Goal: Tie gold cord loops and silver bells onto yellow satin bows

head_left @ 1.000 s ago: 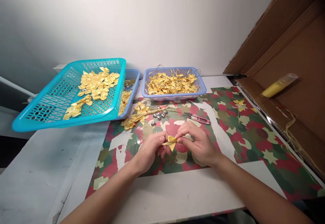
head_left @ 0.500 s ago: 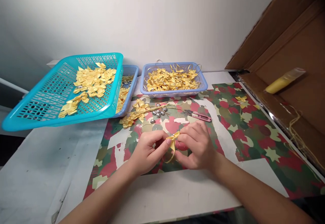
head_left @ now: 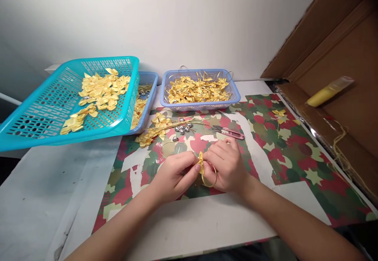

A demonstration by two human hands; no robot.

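Observation:
Between my hands is a yellow ribbon bow with a loop of gold cord hanging below it. My left hand pinches the bow from the left, thumb and forefinger together. From the other side my right hand grips it, its fingers curled and partly hiding the bow. Beyond them lie several silver bells, gold cords and a small pile of yellow bows. Pink-handled thread snips rest just past my right hand.
A turquoise basket of yellow bows stands tilted at the left, over a blue basket. Another blue basket at the back holds corded bows. A cardboard box borders the right side. One bow lies on the patterned sheet.
The bow has been turned edge-on between my fingers, and its cord loop has swung from the left to the right. My right fingers have closed in nearer. The view has shifted slightly.

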